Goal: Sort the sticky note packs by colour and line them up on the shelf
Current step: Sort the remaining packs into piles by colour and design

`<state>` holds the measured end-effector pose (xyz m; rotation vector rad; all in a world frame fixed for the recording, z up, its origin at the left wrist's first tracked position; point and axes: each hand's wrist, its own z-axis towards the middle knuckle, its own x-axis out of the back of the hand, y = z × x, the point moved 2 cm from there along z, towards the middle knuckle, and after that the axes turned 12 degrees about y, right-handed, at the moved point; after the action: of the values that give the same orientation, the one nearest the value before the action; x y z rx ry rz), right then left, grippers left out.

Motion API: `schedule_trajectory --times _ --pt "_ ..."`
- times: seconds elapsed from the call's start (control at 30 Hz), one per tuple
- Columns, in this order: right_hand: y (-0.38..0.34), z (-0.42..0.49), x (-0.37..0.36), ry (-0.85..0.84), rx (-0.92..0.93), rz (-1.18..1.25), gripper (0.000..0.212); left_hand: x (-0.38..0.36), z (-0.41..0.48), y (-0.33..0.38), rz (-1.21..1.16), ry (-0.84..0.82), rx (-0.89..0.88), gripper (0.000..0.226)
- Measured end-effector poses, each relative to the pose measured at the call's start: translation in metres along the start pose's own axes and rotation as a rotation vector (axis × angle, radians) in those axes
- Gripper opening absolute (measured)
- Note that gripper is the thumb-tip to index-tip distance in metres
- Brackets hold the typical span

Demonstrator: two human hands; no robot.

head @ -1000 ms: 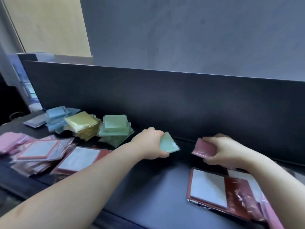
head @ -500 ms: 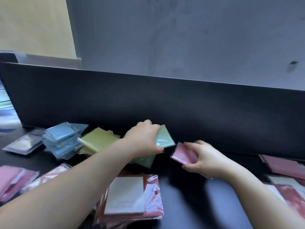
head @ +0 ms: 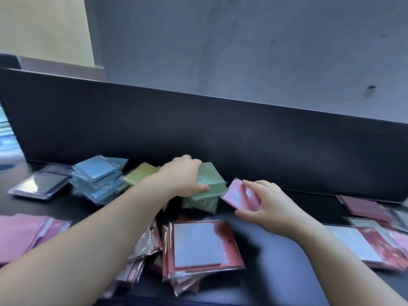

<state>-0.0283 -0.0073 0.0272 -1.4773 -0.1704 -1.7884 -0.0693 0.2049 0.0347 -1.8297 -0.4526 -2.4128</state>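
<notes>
Left hand grips green pack, right pink.

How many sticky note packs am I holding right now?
2: a green pack gripped by the left hand, atop the green pile; a pink pack pinched by the right hand. Another could be hidden beneath the left hand.

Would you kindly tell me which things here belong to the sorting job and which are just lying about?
Job: left hand on the green pack; right hand holding a pink pack; blue stack; yellow stack; red-backed white packs; shelf.
Lying about: dark glossy case at far left; grey wall.
</notes>
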Motion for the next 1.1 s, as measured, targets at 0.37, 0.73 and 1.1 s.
schedule_trajectory --times 0.37,0.73,1.1 --pt "-0.069 -0.035 -0.029 -0.025 0.27 0.146 0.083 0.029 -0.144 -0.039 0.042 0.122 0.205 0.065" --pt "-0.178 -0.06 -0.078 -0.126 0.495 0.192 0.079 0.04 -0.263 -0.135 0.003 0.225 0.489 0.067" --pt "-0.316 -0.025 -0.141 -0.165 0.523 0.093 0.085 0.064 -0.278 -0.269 -0.085 0.262 0.479 0.062"
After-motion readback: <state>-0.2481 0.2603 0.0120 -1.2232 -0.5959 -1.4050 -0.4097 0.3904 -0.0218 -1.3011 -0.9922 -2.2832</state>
